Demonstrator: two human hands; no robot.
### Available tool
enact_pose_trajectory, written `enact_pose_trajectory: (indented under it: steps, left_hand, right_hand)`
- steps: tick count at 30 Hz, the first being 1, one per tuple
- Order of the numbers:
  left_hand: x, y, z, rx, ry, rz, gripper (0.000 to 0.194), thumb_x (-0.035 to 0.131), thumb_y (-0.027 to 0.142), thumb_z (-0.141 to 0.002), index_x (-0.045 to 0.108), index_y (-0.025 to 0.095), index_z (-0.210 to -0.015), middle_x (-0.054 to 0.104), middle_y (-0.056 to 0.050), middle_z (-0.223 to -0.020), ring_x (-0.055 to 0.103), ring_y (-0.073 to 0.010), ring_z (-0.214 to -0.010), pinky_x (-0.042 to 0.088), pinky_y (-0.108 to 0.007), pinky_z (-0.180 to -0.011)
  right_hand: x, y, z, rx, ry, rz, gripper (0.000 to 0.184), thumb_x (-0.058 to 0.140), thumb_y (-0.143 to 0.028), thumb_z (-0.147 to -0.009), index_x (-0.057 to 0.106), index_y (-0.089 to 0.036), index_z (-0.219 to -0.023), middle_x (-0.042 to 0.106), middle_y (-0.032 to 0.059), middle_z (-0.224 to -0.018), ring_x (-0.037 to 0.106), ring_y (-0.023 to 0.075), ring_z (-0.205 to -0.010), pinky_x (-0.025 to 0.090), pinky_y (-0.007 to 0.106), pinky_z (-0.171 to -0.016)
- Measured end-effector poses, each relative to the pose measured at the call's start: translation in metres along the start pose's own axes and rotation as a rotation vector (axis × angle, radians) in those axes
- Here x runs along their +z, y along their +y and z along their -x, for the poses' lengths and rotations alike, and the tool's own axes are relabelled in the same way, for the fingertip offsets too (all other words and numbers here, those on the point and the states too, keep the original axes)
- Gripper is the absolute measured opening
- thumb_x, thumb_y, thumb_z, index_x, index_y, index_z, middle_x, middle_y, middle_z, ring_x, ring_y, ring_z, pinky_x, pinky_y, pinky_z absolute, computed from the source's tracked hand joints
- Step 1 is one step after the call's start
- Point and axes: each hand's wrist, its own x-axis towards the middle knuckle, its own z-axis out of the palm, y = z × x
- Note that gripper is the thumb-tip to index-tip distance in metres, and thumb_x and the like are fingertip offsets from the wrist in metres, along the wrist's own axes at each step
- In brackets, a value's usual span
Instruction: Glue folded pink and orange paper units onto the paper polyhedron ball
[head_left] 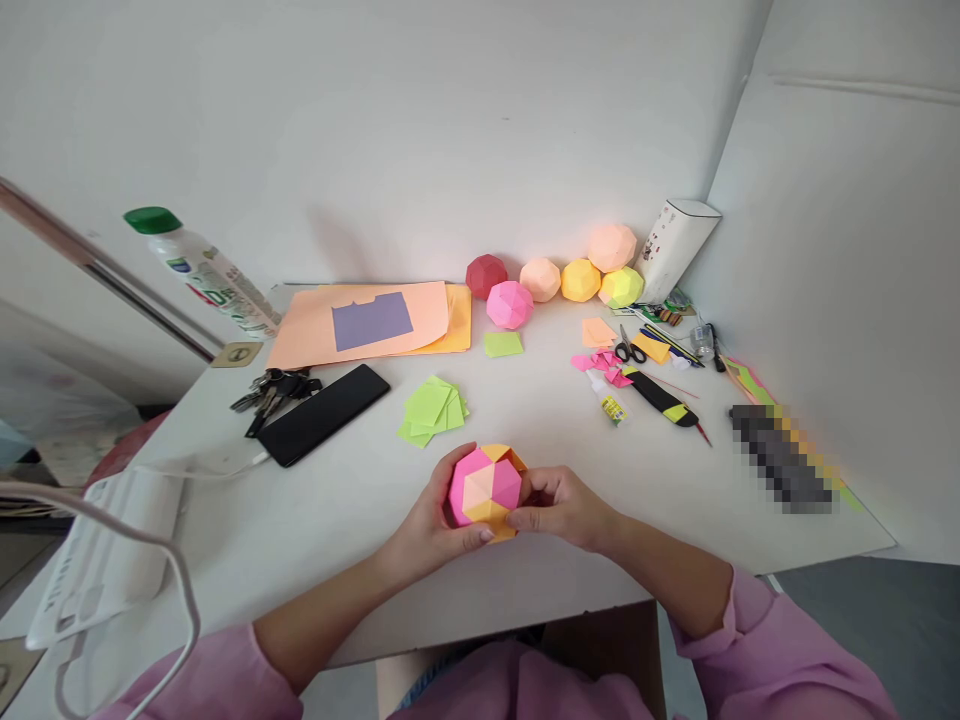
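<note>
A faceted paper ball [489, 487] in pink, peach and orange is held above the front of the white table. My left hand [435, 515] wraps round its left side and underside, with the thumb along the lower edge. On the opposite side, my right hand [559, 508] pinches the ball's right edge between thumb and fingers, where an orange part stands partly open. The fingertips behind the ball are hidden. Beyond my hands lies a loose stack of green paper squares [433, 410].
Finished paper balls [510, 304] line the wall. A black phone [324, 415], keys [277, 390] and a white bottle [214, 275] stand or lie to the left. Rightward are scissors [628, 346], a glue bottle [609, 400] and a box cutter [661, 396]. A cable [176, 560] loops at the left.
</note>
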Motion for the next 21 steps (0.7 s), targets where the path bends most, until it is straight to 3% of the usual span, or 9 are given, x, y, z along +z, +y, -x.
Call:
enact_pose_trajectory:
  steps: [5,8,11,14,17,21]
  left_hand:
    - [-0.002,0.002,0.0,0.033,-0.023,-0.071,0.093,0.074,0.052,-0.072,0.021,0.023,-0.143,0.047,-0.016,-0.134,0.052,-0.0334,-0.117,0.047,-0.044,-0.094]
    - [-0.006,0.001,-0.001,0.097,0.019,-0.137,0.084,0.066,0.057,-0.077,0.029,0.021,-0.143,0.043,-0.017,-0.141,0.041,-0.037,-0.129,0.038,-0.048,-0.105]
    - [-0.01,-0.002,-0.004,0.07,0.036,-0.046,0.071,0.055,0.059,-0.084,0.036,0.024,-0.142,0.039,-0.014,-0.148,0.035,-0.0356,-0.135,0.036,-0.047,-0.107]
    - [-0.012,-0.003,-0.007,-0.054,-0.032,0.175,0.064,0.043,0.063,-0.088,0.04,0.025,-0.14,0.044,-0.013,-0.145,0.045,-0.0345,-0.128,0.046,-0.045,-0.096]
    - [-0.01,-0.001,-0.011,-0.165,-0.104,0.337,0.065,0.036,0.066,-0.089,0.049,0.021,-0.133,0.057,-0.015,-0.131,0.058,-0.0321,-0.113,0.051,-0.041,-0.085]
    - [-0.01,0.001,-0.011,-0.153,-0.094,0.389,0.06,0.045,0.064,-0.087,0.054,0.022,-0.128,0.062,-0.013,-0.125,0.06,-0.0293,-0.109,0.052,-0.036,-0.083]
  right_hand:
    - [-0.001,0.0,0.001,-0.135,0.024,0.107,0.032,0.081,-0.041,-0.065,0.063,-0.015,-0.068,0.059,-0.0004,-0.072,0.053,0.0109,-0.064,0.043,0.025,-0.06]
    - [-0.001,-0.001,0.002,-0.278,0.06,0.213,0.03,0.079,-0.041,-0.068,0.063,-0.015,-0.067,0.055,-0.0009,-0.069,0.046,0.0093,-0.059,0.038,0.023,-0.054]
    - [-0.002,-0.004,0.002,-0.424,0.101,0.337,0.033,0.076,-0.041,-0.073,0.059,-0.016,-0.06,0.046,-0.0024,-0.064,0.039,0.0092,-0.057,0.035,0.023,-0.051]
    - [-0.003,-0.004,0.001,-0.54,0.125,0.467,0.037,0.071,-0.041,-0.079,0.055,-0.017,-0.055,0.044,-0.0015,-0.062,0.044,0.0124,-0.064,0.039,0.024,-0.055]
    - [-0.004,0.002,-0.002,-0.699,0.09,0.663,0.03,0.064,-0.036,-0.085,0.06,-0.018,-0.062,0.055,0.0013,-0.065,0.05,0.0156,-0.071,0.046,0.03,-0.069]
    - [-0.005,0.008,-0.005,-0.845,0.047,0.931,0.022,0.057,-0.024,-0.089,0.063,-0.019,-0.069,0.063,0.0035,-0.066,0.051,0.0173,-0.072,0.046,0.034,-0.078]
